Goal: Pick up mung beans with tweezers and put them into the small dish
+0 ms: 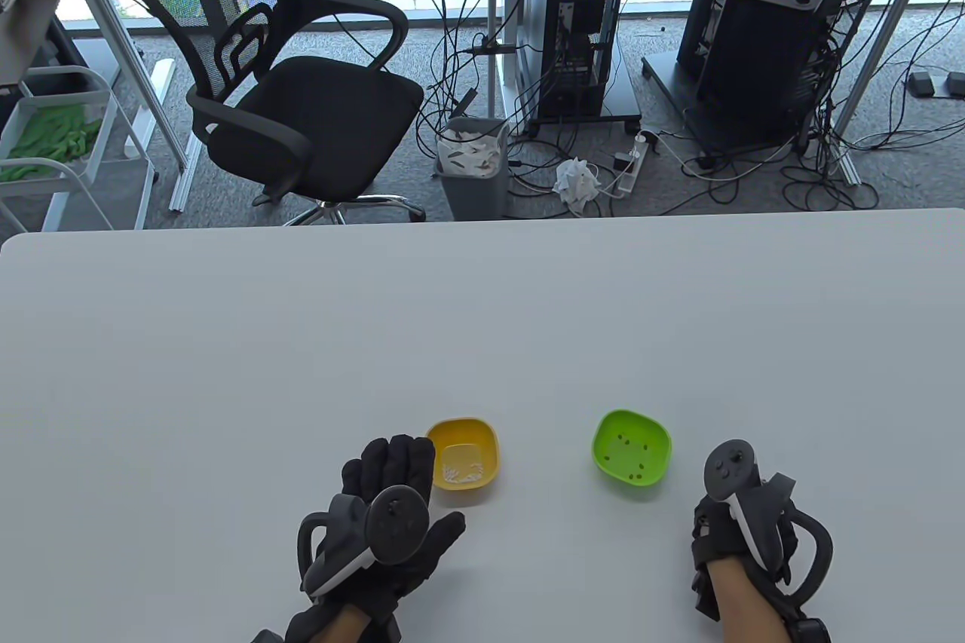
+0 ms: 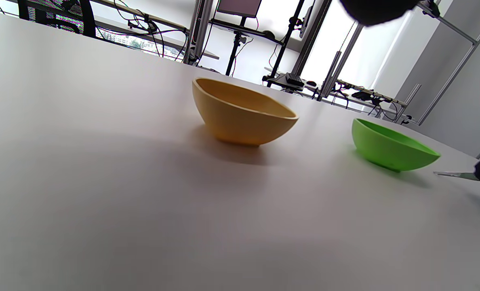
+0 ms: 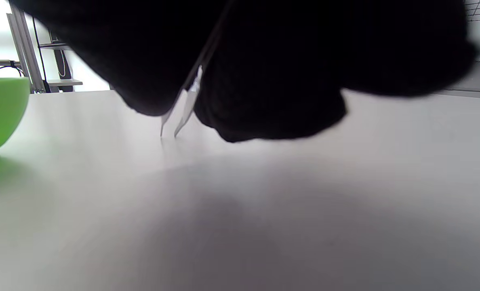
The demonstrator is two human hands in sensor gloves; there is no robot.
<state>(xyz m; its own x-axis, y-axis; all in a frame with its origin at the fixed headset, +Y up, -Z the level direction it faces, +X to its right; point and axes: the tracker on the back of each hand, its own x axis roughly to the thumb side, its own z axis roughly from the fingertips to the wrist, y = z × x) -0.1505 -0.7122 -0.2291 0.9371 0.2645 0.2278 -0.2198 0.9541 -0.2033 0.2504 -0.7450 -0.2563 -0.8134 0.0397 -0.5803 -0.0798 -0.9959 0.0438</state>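
A green dish (image 1: 632,445) with several dark mung beans in it stands on the white table (image 1: 482,326). A yellow dish (image 1: 462,454) with small pale bits in it stands to its left. My left hand (image 1: 388,470) lies flat and open on the table, its fingertips beside the yellow dish. My right hand (image 1: 735,522) is right of the green dish and grips metal tweezers (image 3: 183,109). Their tips are slightly apart, pointing down at the table, with nothing between them. In the left wrist view both dishes, yellow (image 2: 240,113) and green (image 2: 389,147), show side-on, with the tweezers (image 2: 454,174) at the right edge.
The table's far edge (image 1: 482,221) runs across the middle of the table view. Beyond it on the floor are a black office chair (image 1: 294,93), a grey bin (image 1: 471,164), computer towers and cables.
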